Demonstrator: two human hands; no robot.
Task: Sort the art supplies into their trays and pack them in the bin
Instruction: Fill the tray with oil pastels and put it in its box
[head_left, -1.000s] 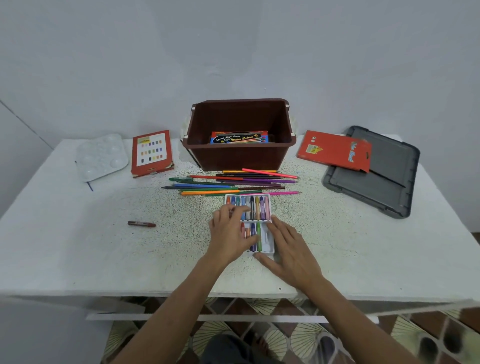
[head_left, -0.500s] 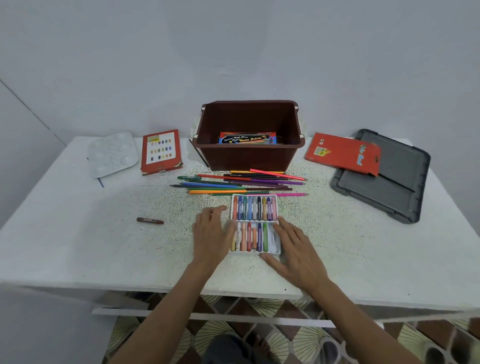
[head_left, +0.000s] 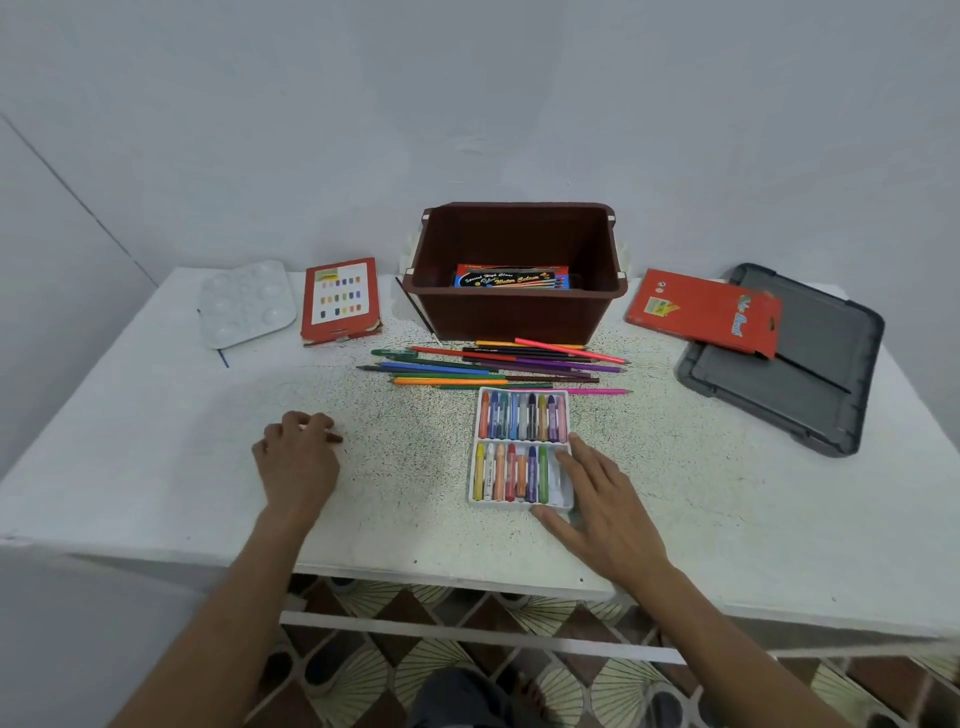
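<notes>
white two-row crayon tray (head_left: 521, 441) | left hand (head_left: 298, 457) pinches dark crayon (head_left: 337, 438) | right hand (head_left: 602, 499) flat on tray

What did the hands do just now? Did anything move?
The left hand left the crayon tray, slid left across the table and now curls its fingers on the loose crayon lying there. The right hand stays resting on the tray's right side. The bin and coloured pencils did not move.
</notes>
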